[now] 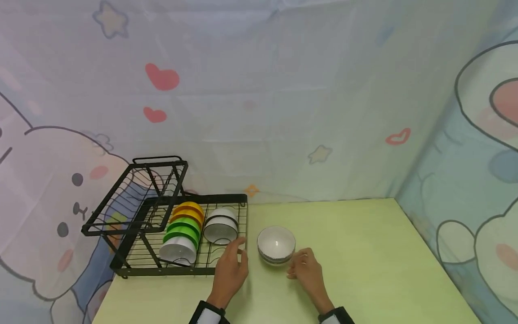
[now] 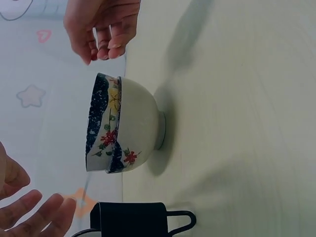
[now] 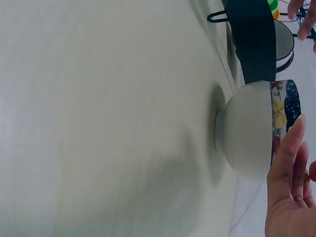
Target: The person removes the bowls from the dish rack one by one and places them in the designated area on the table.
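Note:
Nested bowls (image 1: 276,243), white inside, stand upright on the table. In the left wrist view the nested bowls (image 2: 138,118) show a dark blue rim band with red and yellow flowers; two rims are visible. My right hand (image 1: 306,272) is just to their right, fingers loosely bent and a small gap from the rim. To their left, my left hand (image 1: 232,267) hovers by the dish rack's (image 1: 184,272) right front corner, fingers relaxed and holding nothing. On the rack, orange, green and white bowls (image 1: 182,230) lean in a row, with white bowls (image 1: 221,228) beside them.
The black rack's raised upper tier (image 1: 133,228) overhangs its left side. A pale yellow-green table (image 1: 364,252) extends to the right. Behind it hangs a printed cloth backdrop (image 1: 283,112) with hearts and stars.

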A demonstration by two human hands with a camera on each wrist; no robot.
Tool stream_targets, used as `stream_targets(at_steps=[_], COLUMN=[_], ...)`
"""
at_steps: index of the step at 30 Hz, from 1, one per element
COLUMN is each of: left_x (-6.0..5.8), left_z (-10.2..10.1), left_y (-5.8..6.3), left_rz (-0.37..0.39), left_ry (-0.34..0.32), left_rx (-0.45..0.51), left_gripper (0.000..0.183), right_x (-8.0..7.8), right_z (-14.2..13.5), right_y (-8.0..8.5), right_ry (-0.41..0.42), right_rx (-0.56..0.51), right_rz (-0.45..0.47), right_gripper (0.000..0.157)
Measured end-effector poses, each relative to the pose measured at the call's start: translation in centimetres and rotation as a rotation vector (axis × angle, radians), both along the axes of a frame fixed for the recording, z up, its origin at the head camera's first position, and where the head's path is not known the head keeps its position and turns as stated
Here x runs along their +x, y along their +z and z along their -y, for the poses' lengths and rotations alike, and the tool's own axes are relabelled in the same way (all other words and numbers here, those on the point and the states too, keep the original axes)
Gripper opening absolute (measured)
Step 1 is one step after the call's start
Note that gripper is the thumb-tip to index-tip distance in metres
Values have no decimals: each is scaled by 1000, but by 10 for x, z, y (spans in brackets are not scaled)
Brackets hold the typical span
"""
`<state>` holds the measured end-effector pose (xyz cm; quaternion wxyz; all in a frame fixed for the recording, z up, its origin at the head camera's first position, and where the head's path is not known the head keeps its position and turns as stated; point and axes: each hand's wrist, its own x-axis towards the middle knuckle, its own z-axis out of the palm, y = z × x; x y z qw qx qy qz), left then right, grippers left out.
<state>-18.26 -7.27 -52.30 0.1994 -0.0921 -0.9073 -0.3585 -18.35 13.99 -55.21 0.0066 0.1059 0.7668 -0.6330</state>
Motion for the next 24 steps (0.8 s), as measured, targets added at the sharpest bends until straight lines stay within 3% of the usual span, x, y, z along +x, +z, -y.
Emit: stream_targets(at_steps=[7,15,24], left_x=[-10,-15,-31], left_z=[4,11,33], left_y=[0,0,2], left_rz=[-55,-39,-120], left_ry=[31,53,57], left_rx=[-64,-92,-170], left_gripper=[31,32,33], right_x=[2,13,22], right_z=[-13,-27,-25], right_y=[4,14,21], right_ry=[21,46,83], right_rx=[41,103,101], right_rz=[27,64,44], right_gripper=[25,34,28])
